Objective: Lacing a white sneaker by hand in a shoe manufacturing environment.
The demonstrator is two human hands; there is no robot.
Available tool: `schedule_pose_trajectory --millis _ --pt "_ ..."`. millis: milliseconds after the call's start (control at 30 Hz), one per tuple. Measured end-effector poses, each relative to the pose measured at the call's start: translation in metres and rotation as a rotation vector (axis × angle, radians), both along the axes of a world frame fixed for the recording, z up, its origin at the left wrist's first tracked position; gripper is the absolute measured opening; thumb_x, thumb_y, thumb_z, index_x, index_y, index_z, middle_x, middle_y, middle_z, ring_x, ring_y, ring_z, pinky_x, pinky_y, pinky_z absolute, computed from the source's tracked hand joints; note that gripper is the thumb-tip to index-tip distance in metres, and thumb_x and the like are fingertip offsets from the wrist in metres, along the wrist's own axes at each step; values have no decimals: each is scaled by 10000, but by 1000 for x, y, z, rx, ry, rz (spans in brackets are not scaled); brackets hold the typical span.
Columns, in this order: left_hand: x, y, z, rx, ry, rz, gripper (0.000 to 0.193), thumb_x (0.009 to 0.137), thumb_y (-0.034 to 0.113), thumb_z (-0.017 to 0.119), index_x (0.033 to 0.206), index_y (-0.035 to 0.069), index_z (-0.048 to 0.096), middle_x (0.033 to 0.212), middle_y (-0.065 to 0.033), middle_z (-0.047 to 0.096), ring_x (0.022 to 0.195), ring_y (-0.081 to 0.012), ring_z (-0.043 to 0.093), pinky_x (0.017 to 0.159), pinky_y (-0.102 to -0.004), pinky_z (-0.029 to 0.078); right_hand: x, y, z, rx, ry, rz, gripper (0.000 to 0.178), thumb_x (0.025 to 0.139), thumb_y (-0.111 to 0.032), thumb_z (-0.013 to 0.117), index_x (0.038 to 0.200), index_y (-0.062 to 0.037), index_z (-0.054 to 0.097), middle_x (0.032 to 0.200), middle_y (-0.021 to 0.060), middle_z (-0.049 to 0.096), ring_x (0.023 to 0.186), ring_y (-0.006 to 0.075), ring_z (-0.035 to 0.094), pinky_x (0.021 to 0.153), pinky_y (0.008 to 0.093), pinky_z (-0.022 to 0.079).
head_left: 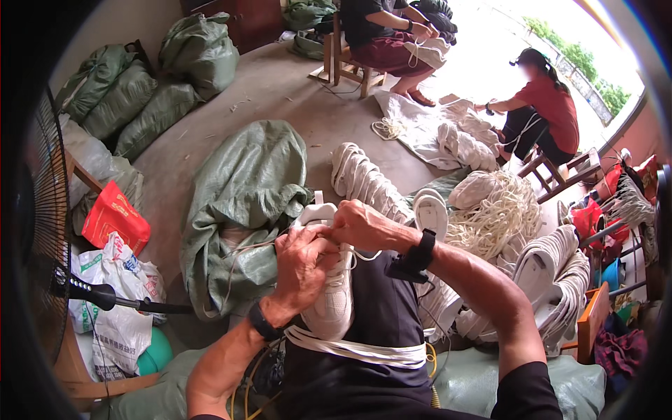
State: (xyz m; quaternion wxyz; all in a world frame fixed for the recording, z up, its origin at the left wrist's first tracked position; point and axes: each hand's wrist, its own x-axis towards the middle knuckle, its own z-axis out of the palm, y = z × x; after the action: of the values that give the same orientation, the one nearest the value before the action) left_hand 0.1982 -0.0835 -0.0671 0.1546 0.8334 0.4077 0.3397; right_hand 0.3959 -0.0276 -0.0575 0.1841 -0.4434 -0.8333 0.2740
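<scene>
A white sneaker (329, 311) rests on my dark-trousered thigh, toe toward me. My left hand (302, 269) bends over its lacing, fingers closed, with a thin shoelace (253, 245) trailing out leftward. Against it, at the shoe's opening, my right hand (364, 227) is pinched; a loop of white lace hangs just below. The fingertips crowd together and partly hide the eyelets. Across my thighs lies a bundle of loose white laces (357, 350).
A green woven sack (241, 189) slumps ahead on the left, by a fan (52, 231). Stacked white shoe uppers (367, 178) and a heap of laces (500, 217) lie to the right. Two people (546, 112) sit working beyond. Full sacks (199, 56) stand by the far-left wall.
</scene>
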Motion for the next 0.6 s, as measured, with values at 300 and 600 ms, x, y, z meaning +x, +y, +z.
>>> schedule_pose_trajectory --millis 300,600 --pt "-8 -4 12 -131 -13 -30 69 855 147 694 879 90 664 1254 -40 635 1139 -252 545 983 -421 342 9 26 6 -282 334 -579 299 927 -250 640 838 29 696 643 29 551 609 120 514 574 321 424" --pt "-11 -3 11 -170 -88 -99 94 853 183 707 849 100 663 1241 -42 628 1135 -261 543 993 -445 331 72 67 -85 101 263 -866 350 835 -213 610 599 23 503 544 71 455 544 173 460 518 414 378"
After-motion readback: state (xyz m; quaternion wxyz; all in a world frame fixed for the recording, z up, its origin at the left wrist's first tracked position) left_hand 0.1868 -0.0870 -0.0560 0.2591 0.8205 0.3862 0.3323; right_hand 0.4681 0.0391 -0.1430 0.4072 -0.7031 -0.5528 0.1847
